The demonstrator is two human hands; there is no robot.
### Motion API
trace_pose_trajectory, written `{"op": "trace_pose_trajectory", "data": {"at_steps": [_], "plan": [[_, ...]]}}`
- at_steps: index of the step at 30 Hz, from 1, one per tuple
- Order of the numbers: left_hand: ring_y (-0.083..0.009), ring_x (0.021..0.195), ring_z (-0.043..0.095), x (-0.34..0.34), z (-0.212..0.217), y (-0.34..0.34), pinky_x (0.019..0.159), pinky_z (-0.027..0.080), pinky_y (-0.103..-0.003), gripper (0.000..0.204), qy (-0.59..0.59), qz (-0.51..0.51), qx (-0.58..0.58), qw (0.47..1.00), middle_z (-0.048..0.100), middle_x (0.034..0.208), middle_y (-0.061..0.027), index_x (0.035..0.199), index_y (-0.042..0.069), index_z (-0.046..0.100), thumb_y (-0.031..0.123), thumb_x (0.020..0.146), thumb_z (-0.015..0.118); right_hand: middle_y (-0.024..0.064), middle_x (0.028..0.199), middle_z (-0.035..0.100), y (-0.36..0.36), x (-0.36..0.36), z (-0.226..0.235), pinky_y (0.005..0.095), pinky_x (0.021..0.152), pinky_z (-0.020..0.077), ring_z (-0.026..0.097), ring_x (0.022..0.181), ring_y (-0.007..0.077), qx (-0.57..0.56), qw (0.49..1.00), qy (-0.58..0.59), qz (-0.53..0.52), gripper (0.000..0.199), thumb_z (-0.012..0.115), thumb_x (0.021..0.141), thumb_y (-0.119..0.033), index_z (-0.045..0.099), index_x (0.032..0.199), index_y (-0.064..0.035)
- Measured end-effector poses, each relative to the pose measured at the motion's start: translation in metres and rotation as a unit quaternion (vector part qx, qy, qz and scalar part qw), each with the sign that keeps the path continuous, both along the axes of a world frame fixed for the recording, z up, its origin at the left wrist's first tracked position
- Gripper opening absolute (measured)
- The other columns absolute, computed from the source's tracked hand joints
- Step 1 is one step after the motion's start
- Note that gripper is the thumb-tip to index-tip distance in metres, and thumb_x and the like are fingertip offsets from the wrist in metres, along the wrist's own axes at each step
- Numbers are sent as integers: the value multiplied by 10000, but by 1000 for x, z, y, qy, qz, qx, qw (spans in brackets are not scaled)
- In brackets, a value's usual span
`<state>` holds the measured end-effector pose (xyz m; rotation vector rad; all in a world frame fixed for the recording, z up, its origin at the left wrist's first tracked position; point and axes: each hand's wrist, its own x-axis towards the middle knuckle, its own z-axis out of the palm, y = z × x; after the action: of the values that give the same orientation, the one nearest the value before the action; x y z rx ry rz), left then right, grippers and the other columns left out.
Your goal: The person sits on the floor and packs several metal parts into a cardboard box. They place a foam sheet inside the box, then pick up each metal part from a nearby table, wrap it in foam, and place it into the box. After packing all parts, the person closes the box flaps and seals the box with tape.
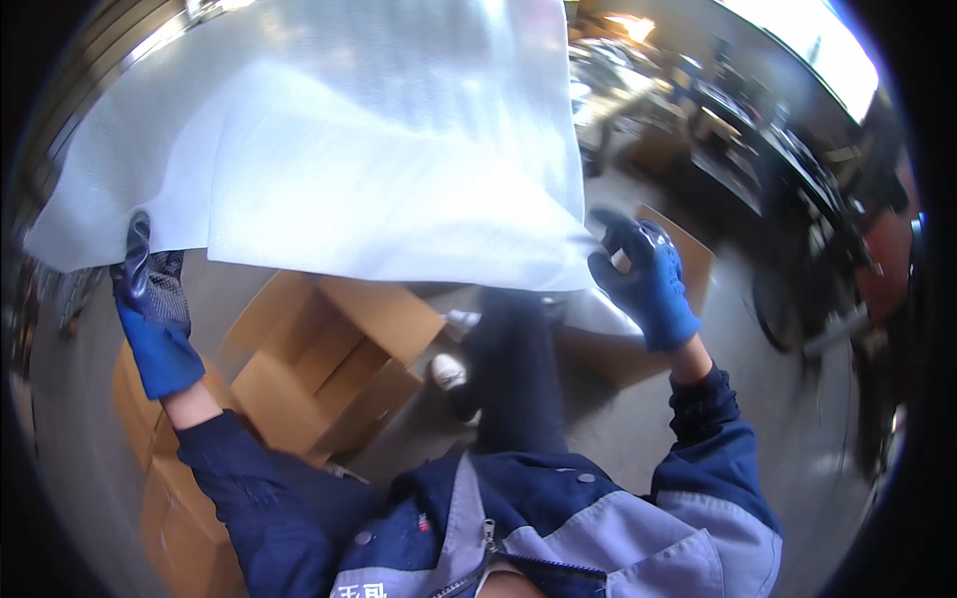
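Observation:
A large, thin white sheet (389,189), like packing foam, spreads in front of me and hangs in soft folds. Its lower left edge is pinched in my left hand (152,284), thumb on top and the fingers behind it. At the sheet's lower right corner, my right hand (643,269) has its fingers curled round the edge; some fingertips are blurred. Both hands wear blue gloves with dark coated palms. Below the sheet stands an open cardboard box (329,374) with its flaps up, partly covered by the sheet.
More cardboard boxes (179,498) stand by my left leg, and another carton (608,359) is behind my right hand. A long cluttered workbench (768,149) runs along the right, with a dark wheel (778,299) near it. My shoe (449,374) is on the grey floor.

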<state>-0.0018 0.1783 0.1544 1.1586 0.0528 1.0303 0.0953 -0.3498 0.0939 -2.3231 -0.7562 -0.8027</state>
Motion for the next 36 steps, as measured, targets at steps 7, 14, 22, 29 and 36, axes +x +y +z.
{"op": "trace_pose_trajectory", "data": {"at_steps": [7, 14, 22, 29, 36], "plan": [[-257, 1081, 623, -252, -66, 179, 932, 522, -390, 508, 112, 352, -85, 925, 634, 1241, -123, 1309, 19, 580, 281, 896, 716, 81, 954, 652, 176, 70, 28, 475, 932, 465, 604, 987, 326, -109, 922, -288, 234, 252, 634, 637, -48, 700, 859, -147], [-241, 672, 665, -517, -137, 204, 577, 532, -353, 600, 507, 603, -124, 604, 702, 919, -151, 1203, 20, 640, 521, 877, 686, 106, 1154, 648, 301, 151, -22, 483, 986, 460, 585, 1136, 347, -51, 915, -312, 250, 350, 631, 729, -87, 688, 1071, -138], [-176, 482, 617, -476, -237, 144, 405, 428, -315, 451, 592, 510, -50, 622, 660, 680, -99, 1067, 17, 668, 451, 953, 626, 81, 1208, 634, 352, 204, -184, 444, 949, 493, 589, 1131, 334, -160, 948, -123, 246, 392, 612, 760, -73, 658, 1138, -163], [-201, 469, 624, -413, -227, 105, 423, 453, -317, 441, 637, 453, -71, 620, 664, 654, -118, 970, -18, 681, 414, 971, 594, 153, 1331, 587, 342, 257, -262, 413, 1008, 471, 565, 1217, 327, -362, 916, 30, 171, 326, 587, 845, -106, 710, 1117, -238], [-212, 510, 646, -428, -210, 91, 492, 491, -345, 489, 706, 421, -9, 569, 669, 662, -139, 932, -44, 694, 432, 968, 590, 127, 1039, 720, 421, 80, -112, 317, 842, 510, 657, 921, 204, -32, 819, 325, 472, 278, 584, 980, -221, 693, 1152, -32]]}}
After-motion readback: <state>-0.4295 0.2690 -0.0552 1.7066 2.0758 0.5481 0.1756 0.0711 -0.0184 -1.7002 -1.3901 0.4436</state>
